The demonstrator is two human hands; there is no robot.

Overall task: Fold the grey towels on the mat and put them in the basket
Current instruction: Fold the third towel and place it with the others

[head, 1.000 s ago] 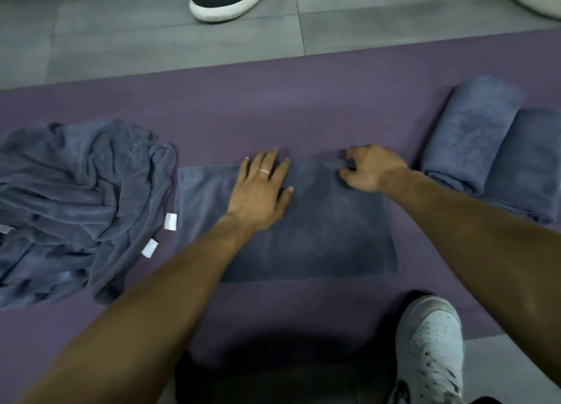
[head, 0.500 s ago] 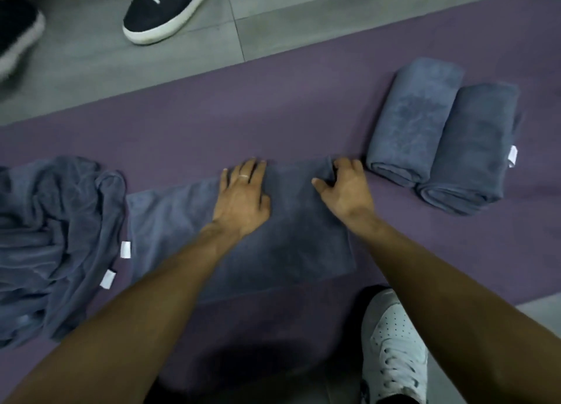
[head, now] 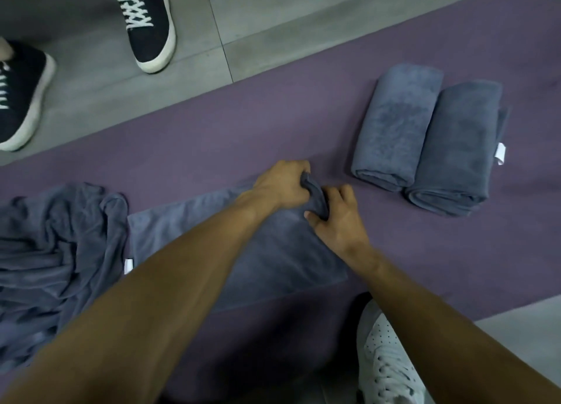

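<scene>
Now-bunched towel corner (head: 315, 194), two rolled towels (head: 425, 136)

On the purple mat (head: 273, 124), both the left hand (head: 280, 186) and right hand (head: 337, 221) grip the far right corner of a flat grey towel (head: 267, 261). Two rolled grey towels (head: 425, 139) lie right, crumpled grey towels (head: 57, 251) left.

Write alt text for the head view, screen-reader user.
Both hands, left hand and right hand, grip the far right corner of a flat grey towel on a purple mat. A crumpled towel pile lies to its left, two rolled towels to its right; no basket shows.
</scene>
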